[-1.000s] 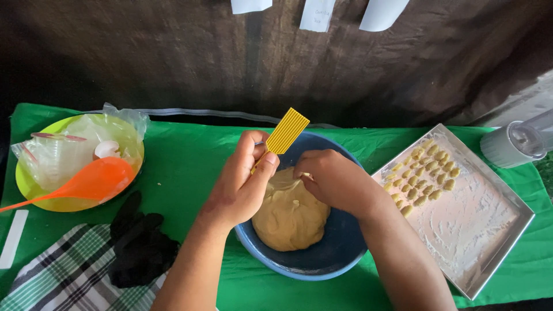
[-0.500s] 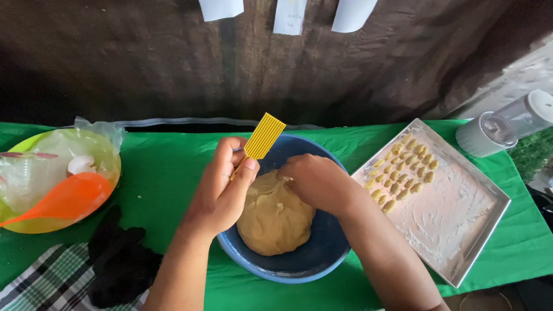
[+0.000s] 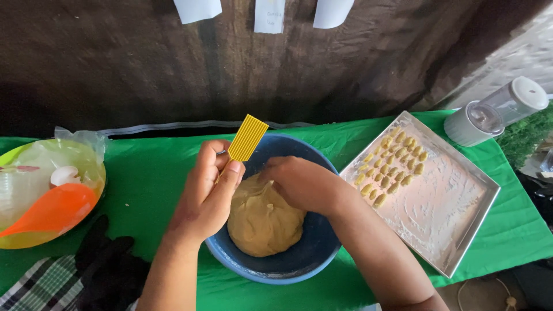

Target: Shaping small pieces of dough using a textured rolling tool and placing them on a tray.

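Head view. The left hand (image 3: 207, 193) is closed around a yellow ridged board (image 3: 247, 137), thumb pressed at its lower end; the board stands tilted above the left rim of the blue bowl (image 3: 299, 262). The right hand (image 3: 302, 183) reaches into the bowl with its fingers curled down onto the top of the dough (image 3: 262, 222); whether it pinches a piece cannot be told.

The dough is a single tan mass lying in the bowl, touching its inner wall on the left. The bowl stands at the centre of the desk (image 3: 152, 173), which is covered with green cloth.

Right of the bowl, just beside it, lies a floured metal tray (image 3: 455, 219). Small ridged dough pieces (image 3: 394, 164) sit in rows at its upper left corner.

At the far left stands a yellow-green bowl (image 3: 17, 239) holding a clear bag and an orange spoon (image 3: 49, 208). A black glove (image 3: 109, 265) and checked cloth (image 3: 37, 288) lie below it. A white grinder (image 3: 495, 112) lies at the upper right.
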